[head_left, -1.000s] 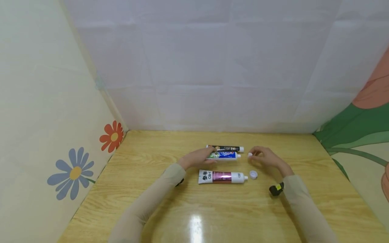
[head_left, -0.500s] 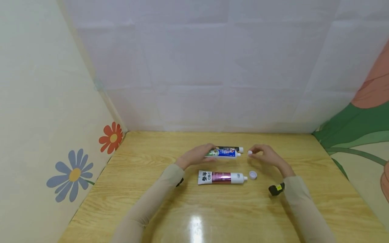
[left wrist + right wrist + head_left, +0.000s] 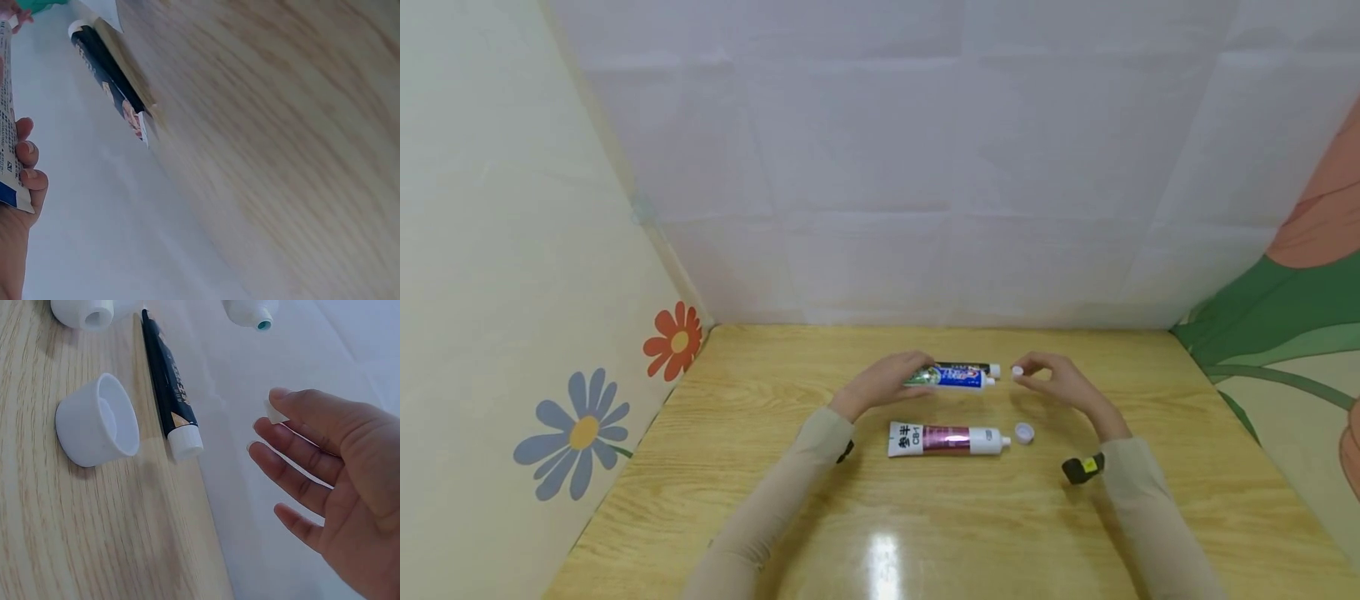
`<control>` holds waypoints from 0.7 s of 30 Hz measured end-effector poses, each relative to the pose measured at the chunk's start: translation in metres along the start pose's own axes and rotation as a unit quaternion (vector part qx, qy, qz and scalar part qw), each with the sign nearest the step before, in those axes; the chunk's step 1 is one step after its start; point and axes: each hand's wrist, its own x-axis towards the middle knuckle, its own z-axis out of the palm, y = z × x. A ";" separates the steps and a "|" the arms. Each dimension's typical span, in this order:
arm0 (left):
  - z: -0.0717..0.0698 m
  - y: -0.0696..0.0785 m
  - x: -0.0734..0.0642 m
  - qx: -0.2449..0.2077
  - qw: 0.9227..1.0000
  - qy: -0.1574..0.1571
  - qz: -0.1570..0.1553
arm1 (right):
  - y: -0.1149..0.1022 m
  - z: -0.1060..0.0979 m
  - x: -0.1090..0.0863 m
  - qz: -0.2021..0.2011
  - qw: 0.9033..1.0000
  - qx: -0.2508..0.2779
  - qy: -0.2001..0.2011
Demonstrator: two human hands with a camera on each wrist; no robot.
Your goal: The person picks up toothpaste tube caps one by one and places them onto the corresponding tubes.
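My left hand [image 3: 883,385] grips a blue and green toothpaste tube [image 3: 961,378] near its tail, the bare nozzle pointing right. In the left wrist view, the tube's printed back [image 3: 9,137] shows, with fingertips [image 3: 29,153] curled at its edge. My right hand [image 3: 1060,385] pinches a small white cap [image 3: 1017,372] between thumb and forefinger, a short gap from that nozzle. The right wrist view shows the pinched cap [image 3: 275,413] and the open nozzle [image 3: 263,325] apart from it. The other fingers are loosely bent.
Behind the held tube lies a black toothpaste tube [image 3: 970,367] with its white cap on. Nearer lies a pink and white tube [image 3: 947,438], uncapped, beside a larger white cap [image 3: 1024,433]. A pale backdrop [image 3: 880,167] closes off the wooden table's far edge.
My left hand has raised the blue and green tube slightly, so it overlaps more of the black tube. The right hand has lifted a little and tilted the pinched cap.
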 end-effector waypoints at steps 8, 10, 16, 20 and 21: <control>-0.003 0.000 -0.002 0.029 0.998 0.045 0.036 | -0.002 -0.001 -0.002 -0.002 1.000 0.007 0.020; -0.005 0.000 -0.004 0.027 0.997 0.057 0.041 | -0.004 -0.001 -0.003 -0.004 1.000 0.012 0.025; -0.006 -0.003 -0.006 0.021 0.995 0.082 0.052 | -0.008 -0.001 -0.005 -0.012 0.999 0.017 0.036; -0.005 -0.006 -0.007 0.018 0.993 0.096 0.066 | -0.010 -0.001 -0.006 -0.015 0.999 0.018 0.043; -0.005 -0.006 -0.007 0.017 0.992 0.100 0.069 | -0.011 -0.001 -0.006 -0.014 0.999 0.017 0.043</control>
